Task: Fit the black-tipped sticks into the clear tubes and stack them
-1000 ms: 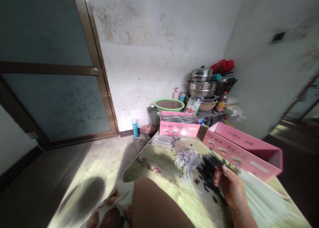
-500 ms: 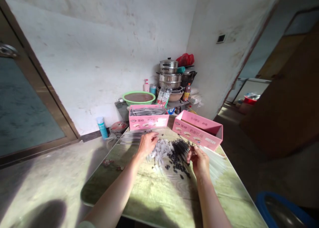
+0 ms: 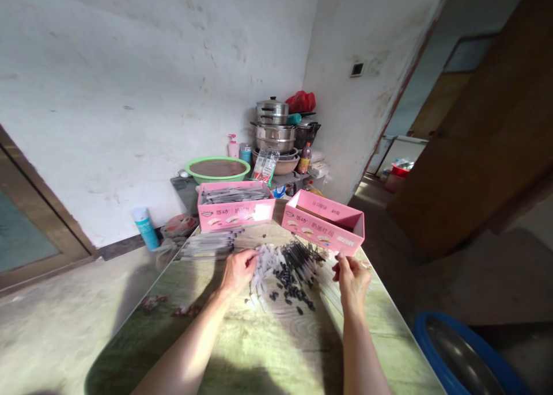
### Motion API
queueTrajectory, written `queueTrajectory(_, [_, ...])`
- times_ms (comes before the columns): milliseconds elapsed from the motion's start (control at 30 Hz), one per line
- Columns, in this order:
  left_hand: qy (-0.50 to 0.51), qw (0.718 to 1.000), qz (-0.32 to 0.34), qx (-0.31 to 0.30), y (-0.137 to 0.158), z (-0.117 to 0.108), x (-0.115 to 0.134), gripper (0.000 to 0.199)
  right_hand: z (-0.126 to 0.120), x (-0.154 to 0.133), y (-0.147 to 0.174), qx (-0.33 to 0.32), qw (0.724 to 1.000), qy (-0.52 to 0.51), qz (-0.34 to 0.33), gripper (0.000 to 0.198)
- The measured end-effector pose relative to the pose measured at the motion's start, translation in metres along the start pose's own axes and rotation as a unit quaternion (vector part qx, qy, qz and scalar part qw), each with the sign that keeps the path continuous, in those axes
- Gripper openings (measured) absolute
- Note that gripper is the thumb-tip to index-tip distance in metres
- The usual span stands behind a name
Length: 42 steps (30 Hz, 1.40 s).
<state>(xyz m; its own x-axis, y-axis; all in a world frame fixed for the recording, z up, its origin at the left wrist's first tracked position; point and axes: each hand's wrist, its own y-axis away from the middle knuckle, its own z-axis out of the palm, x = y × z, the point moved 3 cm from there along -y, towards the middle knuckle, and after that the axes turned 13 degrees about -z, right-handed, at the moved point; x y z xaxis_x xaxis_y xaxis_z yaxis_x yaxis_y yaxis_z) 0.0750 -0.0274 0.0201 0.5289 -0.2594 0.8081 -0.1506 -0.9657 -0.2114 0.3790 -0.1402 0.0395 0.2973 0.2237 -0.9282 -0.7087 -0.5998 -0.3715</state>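
Observation:
My left hand (image 3: 239, 271) is closed in a pinch at the left edge of a pile of small whitish translucent pieces (image 3: 268, 261). What its fingertips hold, if anything, is too small to make out. On the right, my right hand (image 3: 353, 278) has its thumb and fingers together above a fan of clear thin tubes (image 3: 330, 285); I cannot tell what is between them. Between the hands lie thin dark rods (image 3: 300, 257) and a scatter of small black caps (image 3: 290, 283). Slender clear sticks with dark ends (image 3: 211, 243) lie in a row beyond my left hand.
A pink box (image 3: 235, 215) filled with grey sticks stands at the table's far edge. Right of it is another pink box (image 3: 322, 225), its contents mostly hidden. Behind are a green basin (image 3: 194, 175) and stacked steel pots (image 3: 275, 136). A blue tub (image 3: 421, 331) sits right of the table (image 3: 259, 349).
My right hand has moved from the dark rods to the clear tubes on the right. My left hand has come nearer, beside the whitish pieces. The camera view has turned right.

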Motion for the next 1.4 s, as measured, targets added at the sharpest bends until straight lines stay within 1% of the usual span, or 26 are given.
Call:
queueTrajectory(33, [0.004,1.000,0.002,-0.001,0.000,0.002,0.000,0.022,-0.004,-0.001,-0.003,-0.031,0.999,0.040,-0.011,0.035])
queueTrajectory(67, [0.007,1.000,0.003,-0.003,0.000,0.003,0.000,0.022,-0.006,-0.002,-0.005,-0.076,0.993,0.086,-0.024,0.032])
queueTrajectory(100, [0.009,1.000,0.001,-0.005,0.000,0.004,0.000,0.021,-0.006,-0.002,-0.006,-0.128,0.982,0.135,-0.037,0.028])
queueTrajectory(133, [0.011,1.000,-0.003,-0.006,-0.001,0.004,0.000,0.021,-0.005,-0.002,-0.006,-0.185,0.965,0.183,-0.044,0.024])
queueTrajectory(167, [0.011,1.000,-0.009,-0.005,-0.001,0.004,-0.001,0.021,-0.003,-0.001,-0.005,-0.228,0.943,0.235,-0.053,0.021])
queueTrajectory(200, [0.009,1.000,-0.018,-0.004,-0.002,0.003,-0.001,0.021,-0.001,0.000,-0.003,-0.256,0.920,0.289,-0.063,0.020])
queueTrajectory(300, [0.001,0.999,-0.035,0.005,-0.004,0.000,-0.001,0.021,0.006,0.001,0.003,-0.291,0.852,0.427,-0.084,0.017])
queueTrajectory(367, [0.000,0.999,-0.032,0.011,-0.005,-0.002,0.001,0.021,0.012,0.002,0.007,-0.311,0.813,0.484,-0.090,0.014])
queueTrajectory(433, [0.005,1.000,-0.023,0.012,-0.005,-0.002,0.004,0.021,0.018,0.003,0.011,-0.329,0.784,0.519,-0.091,0.012])
queueTrajectory(533, [0.011,1.000,-0.018,0.003,-0.003,0.001,0.008,0.020,0.026,0.004,0.014,-0.357,0.758,0.540,-0.078,0.011])
queueTrajectory(667, [0.019,1.000,-0.018,-0.005,0.001,0.002,0.011,0.019,0.033,0.001,0.017,-0.377,0.738,0.558,-0.053,0.017])
queueTrajectory(767, [0.026,1.000,-0.014,-0.004,0.003,0.003,0.012,0.019,0.033,-0.006,0.017,-0.375,0.739,0.558,-0.047,0.019])
queueTrajectory(833, [0.034,0.999,-0.010,-0.004,0.004,0.004,0.011,0.020,0.029,-0.011,0.014,-0.352,0.755,0.552,-0.053,0.020])
queueTrajectory(867, [0.038,0.999,-0.008,-0.005,0.004,0.004,0.011,0.020,0.026,-0.014,0.013,-0.331,0.767,0.547,-0.062,0.021])
queueTrajectory(933, [0.047,0.999,-0.003,-0.007,0.005,0.006,0.012,0.020,0.021,-0.018,0.009,-0.277,0.799,0.526,-0.089,0.023])
queueTrajectory(1033, [0.053,0.999,0.005,-0.010,0.005,0.008,0.012,0.020,0.014,-0.017,0.006,-0.198,0.864,0.447,-0.125,0.023])
queueTrajectory(1100, [0.056,0.998,0.009,-0.010,0.005,0.009,0.013,0.020,0.014,-0.013,0.006,-0.170,0.908,0.360,-0.131,0.023])
queueTrajectory(1133, [0.057,0.998,0.011,-0.010,0.005,0.009,0.013,0.020,0.015,-0.011,0.007,-0.162,0.924,0.318,-0.135,0.023])
queueTrajectory(1167, [0.059,0.998,0.012,-0.009,0.005,0.009,0.013,0.021,0.018,-0.009,0.008,-0.160,0.935,0.284,-0.139,0.024])
queueTrajectory(1200, [0.060,0.998,0.012,-0.009,0.005,0.009,0.014,0.021,0.022,-0.008,0.010,-0.164,0.940,0.262,-0.146,0.024])
queueTrajectory(1233, [0.060,0.998,0.013,-0.009,0.005,0.009,0.014,0.021,0.027,-0.008,0.013,-0.174,0.938,0.257,-0.153,0.024])
queueTrajectory(1267, [0.058,0.998,0.013,-0.008,0.005,0.009,0.015,0.021,0.033,-0.007,0.017,-0.193,0.930,0.269,-0.157,0.024])
queueTrajectory(1300, [0.056,0.998,0.012,-0.008,0.006,0.009,0.016,0.021,0.040,-0.006,0.021,-0.220,0.916,0.294,-0.158,0.023])
queueTrajectory(1333, [0.054,0.998,0.012,-0.007,0.006,0.009,0.017,0.021,0.046,-0.006,0.025,-0.249,0.897,0.331,-0.155,0.023])
queueTrajectory(1400, [0.049,0.999,0.011,-0.009,0.007,0.008,0.019,0.022,0.058,-0.007,0.033,-0.295,0.848,0.414,-0.152,0.024])
